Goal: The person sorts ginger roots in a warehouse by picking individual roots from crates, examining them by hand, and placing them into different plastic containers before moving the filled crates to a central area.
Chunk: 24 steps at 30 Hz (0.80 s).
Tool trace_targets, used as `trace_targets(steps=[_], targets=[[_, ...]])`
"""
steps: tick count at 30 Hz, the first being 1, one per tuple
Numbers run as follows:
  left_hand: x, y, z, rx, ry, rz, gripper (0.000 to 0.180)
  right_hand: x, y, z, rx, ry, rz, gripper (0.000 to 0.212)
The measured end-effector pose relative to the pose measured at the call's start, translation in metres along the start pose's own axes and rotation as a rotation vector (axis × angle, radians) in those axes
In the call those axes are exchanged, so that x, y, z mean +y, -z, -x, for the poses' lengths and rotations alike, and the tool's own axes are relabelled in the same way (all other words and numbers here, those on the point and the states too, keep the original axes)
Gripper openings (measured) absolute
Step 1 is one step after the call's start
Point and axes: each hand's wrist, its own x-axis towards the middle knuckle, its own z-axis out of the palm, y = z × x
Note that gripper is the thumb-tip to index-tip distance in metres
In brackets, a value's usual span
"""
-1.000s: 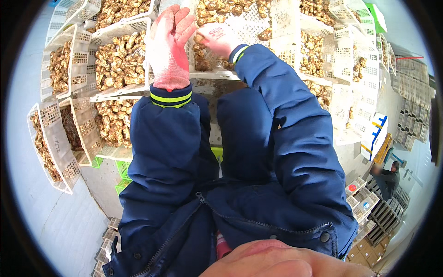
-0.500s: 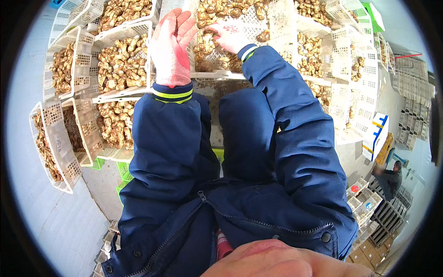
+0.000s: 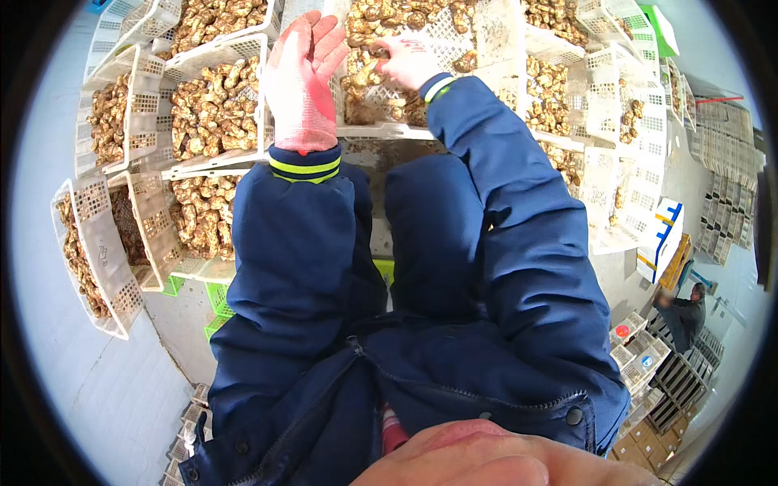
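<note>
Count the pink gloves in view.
2: one on the open left hand; one on the right hand, over the middle crate. Others may be hidden.

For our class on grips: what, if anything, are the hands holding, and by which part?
The left hand holds nothing; whether the right hand grips the brown pieces beside it cannot be told.

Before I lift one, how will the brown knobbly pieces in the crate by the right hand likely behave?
The brown knobbly pieces look thick and lumpy, so probably stiff rather than floppy. Their uneven shapes suggest they would tumble rather than roll smoothly. Many lie piled together in the white crate, so lifting one may shift neighbours.
</note>
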Motion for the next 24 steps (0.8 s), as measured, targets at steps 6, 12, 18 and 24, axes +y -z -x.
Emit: trace_targets(steps=[6,12,18,24], targets=[[-0.012,0.012,-0.006,-0.102,0.090,-0.119,0.030,-0.051,0.076,0.040,0.551,-0.001,-0.725,0.044],[-0.024,0.000,-0.001,-0.218,0.188,-0.074,0.041,-0.106,0.086,0.073,0.640,0.291,-0.197,0.055],[0.005,0.015,0.002,-0.208,0.144,-0.042,0.029,-0.115,0.078,0.077,0.611,0.220,-0.721,0.036],[0.001,-0.005,0.004,-0.405,0.194,-0.105,0.023,-0.096,0.093,0.080,0.235,0.052,-1.261,0.041]])
